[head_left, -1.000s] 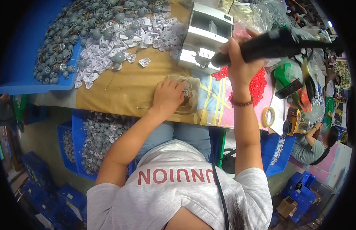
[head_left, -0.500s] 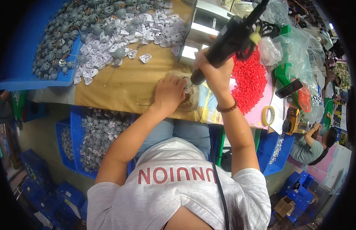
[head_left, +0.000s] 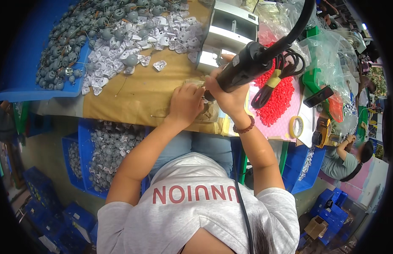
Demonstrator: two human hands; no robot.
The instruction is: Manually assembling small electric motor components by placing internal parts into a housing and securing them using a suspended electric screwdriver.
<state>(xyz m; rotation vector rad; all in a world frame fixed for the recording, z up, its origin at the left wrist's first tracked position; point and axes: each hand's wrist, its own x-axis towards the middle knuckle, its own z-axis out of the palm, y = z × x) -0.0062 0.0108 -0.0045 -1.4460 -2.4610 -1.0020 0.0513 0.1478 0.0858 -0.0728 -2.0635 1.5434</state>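
My right hand [head_left: 228, 98] grips a black electric screwdriver [head_left: 238, 70], its cord running up and right. The tool leans, its lower end close beside the fingertips of my left hand [head_left: 186, 103]. My left hand is closed, fingers curled down over a small work spot on a clear plate [head_left: 210, 117] at the table's front edge. Whatever small part lies under those fingers is hidden. Just beyond my right hand stands a silver-white box-like device [head_left: 232, 27] with an open front.
White plastic parts [head_left: 107, 63] and grey round parts with wires [head_left: 69, 46] heap up at the left, partly in a blue tray [head_left: 18, 84]. Red pieces [head_left: 272, 108] cover a pink sheet at right. Nearby lie a tape roll [head_left: 296, 127] and a black phone-like object [head_left: 318, 96].
My right hand has moved slightly left and toward me with the screwdriver, whose lower end is now nearer my left fingers. The cord bundle swung down over the red pieces. My left hand stays put.
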